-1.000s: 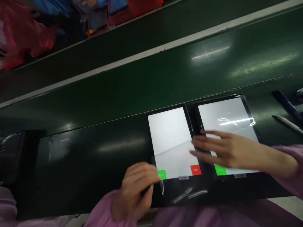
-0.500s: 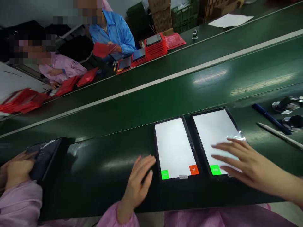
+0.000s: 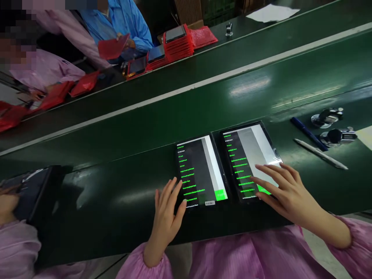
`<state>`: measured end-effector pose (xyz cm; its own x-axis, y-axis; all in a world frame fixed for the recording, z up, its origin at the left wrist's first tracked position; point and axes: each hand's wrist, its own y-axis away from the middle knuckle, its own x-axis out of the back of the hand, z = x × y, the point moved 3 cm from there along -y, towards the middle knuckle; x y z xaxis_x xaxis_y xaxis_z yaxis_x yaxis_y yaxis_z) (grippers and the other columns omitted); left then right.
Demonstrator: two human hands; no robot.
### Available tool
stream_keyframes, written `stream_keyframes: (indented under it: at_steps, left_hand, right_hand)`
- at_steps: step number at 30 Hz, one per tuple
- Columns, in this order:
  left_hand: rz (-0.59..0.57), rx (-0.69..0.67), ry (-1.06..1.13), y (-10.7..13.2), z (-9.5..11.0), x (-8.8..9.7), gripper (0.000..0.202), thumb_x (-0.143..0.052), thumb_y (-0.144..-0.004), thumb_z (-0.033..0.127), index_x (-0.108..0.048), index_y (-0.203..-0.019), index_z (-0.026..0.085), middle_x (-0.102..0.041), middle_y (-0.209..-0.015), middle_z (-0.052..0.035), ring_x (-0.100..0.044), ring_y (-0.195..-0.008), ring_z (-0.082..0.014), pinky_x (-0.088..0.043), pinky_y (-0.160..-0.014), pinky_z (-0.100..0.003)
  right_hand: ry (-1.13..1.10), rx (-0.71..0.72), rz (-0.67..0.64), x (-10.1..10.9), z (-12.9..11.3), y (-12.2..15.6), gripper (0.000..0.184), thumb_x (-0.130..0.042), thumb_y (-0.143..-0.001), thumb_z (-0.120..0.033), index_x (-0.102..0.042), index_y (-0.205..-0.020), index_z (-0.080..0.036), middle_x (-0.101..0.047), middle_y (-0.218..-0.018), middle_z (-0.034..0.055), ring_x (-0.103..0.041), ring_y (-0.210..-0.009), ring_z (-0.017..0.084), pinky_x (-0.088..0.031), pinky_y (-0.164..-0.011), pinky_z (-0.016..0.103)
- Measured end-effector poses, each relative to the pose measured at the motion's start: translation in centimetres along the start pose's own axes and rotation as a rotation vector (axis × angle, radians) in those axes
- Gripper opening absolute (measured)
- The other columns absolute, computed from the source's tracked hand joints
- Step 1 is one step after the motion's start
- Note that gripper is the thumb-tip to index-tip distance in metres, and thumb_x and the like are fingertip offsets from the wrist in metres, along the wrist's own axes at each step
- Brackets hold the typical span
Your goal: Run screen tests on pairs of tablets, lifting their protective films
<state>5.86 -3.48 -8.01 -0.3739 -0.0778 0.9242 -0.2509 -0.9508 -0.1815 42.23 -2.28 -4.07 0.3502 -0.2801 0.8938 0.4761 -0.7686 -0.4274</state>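
Note:
Two black tablets lie side by side on the near green bench. The left tablet (image 3: 200,170) and the right tablet (image 3: 247,159) both show a dark list of green text sliding over a white screen. My left hand (image 3: 167,215) rests flat with fingers stretched out, its tips at the left tablet's lower left corner. Over the lower part of the right tablet my right hand (image 3: 283,190) hovers with fingers spread, touching near a green button. Neither hand holds anything.
A blue pen (image 3: 308,133), a white stylus (image 3: 319,154) and two round metal pieces (image 3: 334,126) lie to the right. A neighbour's hand (image 3: 7,201) holds a dark tablet (image 3: 27,190) at far left. Across the belt (image 3: 186,89), people handle red pouches (image 3: 177,40).
Both screens went from plain white with green and red buttons to a dark list of green text. My right hand slid left, lower on the right tablet. The view shifted slightly.

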Motion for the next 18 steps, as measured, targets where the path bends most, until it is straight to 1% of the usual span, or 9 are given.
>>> stream_keyframes:
  at_steps: [1,3,5,9,11,13,14,16,18]
  left_hand:
    - [-0.035,0.005,-0.016,-0.1,0.2,-0.2,0.053,-0.042,-0.108,0.027,-0.038,-0.161,0.036,-0.053,-0.161,-0.0094,-0.051,-0.149,-0.0301,-0.029,-0.126,-0.067]
    - [-0.052,-0.018,-0.033,-0.1,0.9,-0.3,0.053,-0.043,-0.108,0.026,-0.040,-0.160,0.036,-0.050,-0.163,-0.0097,-0.047,-0.151,-0.0311,-0.026,-0.126,-0.069]
    - [-0.032,-0.054,-0.042,-0.1,1.4,-0.2,0.051,-0.044,-0.108,0.024,-0.044,-0.158,0.035,-0.050,-0.163,-0.0102,-0.047,-0.151,-0.0311,-0.025,-0.127,-0.069]
    - [0.003,-0.111,-0.053,-0.2,2.3,0.2,0.051,-0.046,-0.106,0.021,-0.049,-0.156,0.033,-0.050,-0.162,-0.0109,-0.049,-0.150,-0.0310,-0.023,-0.128,-0.068]
    - [0.003,-0.104,-0.081,-0.2,2.3,0.2,0.050,-0.047,-0.106,0.022,-0.050,-0.154,0.035,-0.050,-0.163,-0.0101,-0.047,-0.151,-0.0333,-0.019,-0.128,-0.072]
    - [-0.012,-0.080,-0.087,0.2,2.1,0.2,0.051,-0.047,-0.106,0.022,-0.050,-0.155,0.039,-0.047,-0.165,-0.0085,-0.045,-0.152,-0.0353,-0.020,-0.126,-0.075]
    - [-0.020,-0.068,-0.065,0.5,1.9,0.2,0.053,-0.048,-0.106,0.021,-0.047,-0.156,0.039,-0.045,-0.166,-0.0083,-0.044,-0.153,-0.0358,-0.023,-0.125,-0.075]
    - [-0.043,-0.052,0.021,1.4,1.4,-0.1,0.060,-0.054,-0.104,0.025,-0.039,-0.161,0.038,-0.041,-0.168,-0.0106,-0.045,-0.152,-0.0370,-0.036,-0.122,-0.071]
    - [-0.047,0.006,0.112,2.4,0.7,-0.7,0.072,-0.065,-0.099,0.034,-0.033,-0.164,0.035,-0.038,-0.169,-0.0143,-0.047,-0.150,-0.0401,-0.050,-0.115,-0.066]
  right_hand:
    - [-0.011,-0.002,0.000,-0.2,-0.1,0.0,0.024,-0.052,-0.108,-0.030,-0.068,-0.124,-0.024,-0.069,-0.136,0.0114,-0.064,-0.120,0.030,-0.043,-0.106,0.050]
    - [-0.022,0.006,0.010,-0.4,-0.3,0.0,0.025,-0.052,-0.108,-0.029,-0.067,-0.126,-0.024,-0.069,-0.136,0.0109,-0.065,-0.119,0.029,-0.042,-0.106,0.049]
    - [0.008,0.014,0.017,-0.6,-0.4,0.0,0.027,-0.051,-0.108,-0.029,-0.065,-0.130,-0.023,-0.069,-0.137,0.0125,-0.066,-0.117,0.029,-0.042,-0.106,0.050]
    - [0.090,0.035,0.007,-0.5,0.1,0.2,0.032,-0.047,-0.109,-0.031,-0.064,-0.135,-0.022,-0.064,-0.142,0.0176,-0.064,-0.118,0.036,-0.037,-0.109,0.059]
    - [0.068,0.024,0.023,0.0,0.6,0.7,0.045,-0.048,-0.109,-0.033,-0.053,-0.152,-0.023,-0.060,-0.146,0.0191,-0.062,-0.118,0.038,-0.040,-0.107,0.060]
    - [0.039,-0.029,0.033,0.5,1.1,1.6,0.060,-0.048,-0.109,-0.040,-0.035,-0.166,-0.026,-0.052,-0.153,0.0201,-0.059,-0.122,0.042,-0.046,-0.101,0.059]
    - [0.029,-0.064,0.035,0.6,1.3,2.2,0.067,-0.048,-0.108,-0.046,-0.028,-0.169,-0.027,-0.046,-0.158,0.0206,-0.057,-0.125,0.044,-0.049,-0.097,0.059]
    - [0.011,-0.139,0.027,0.5,1.6,3.7,0.075,-0.050,-0.106,-0.055,-0.021,-0.170,-0.031,-0.031,-0.167,0.0203,-0.052,-0.132,0.049,-0.055,-0.093,0.061]
    - [-0.015,-0.212,0.013,-0.1,1.7,5.1,0.082,-0.058,-0.103,-0.055,-0.017,-0.171,-0.034,-0.020,-0.171,0.0184,-0.048,-0.139,0.050,-0.059,-0.093,0.063]
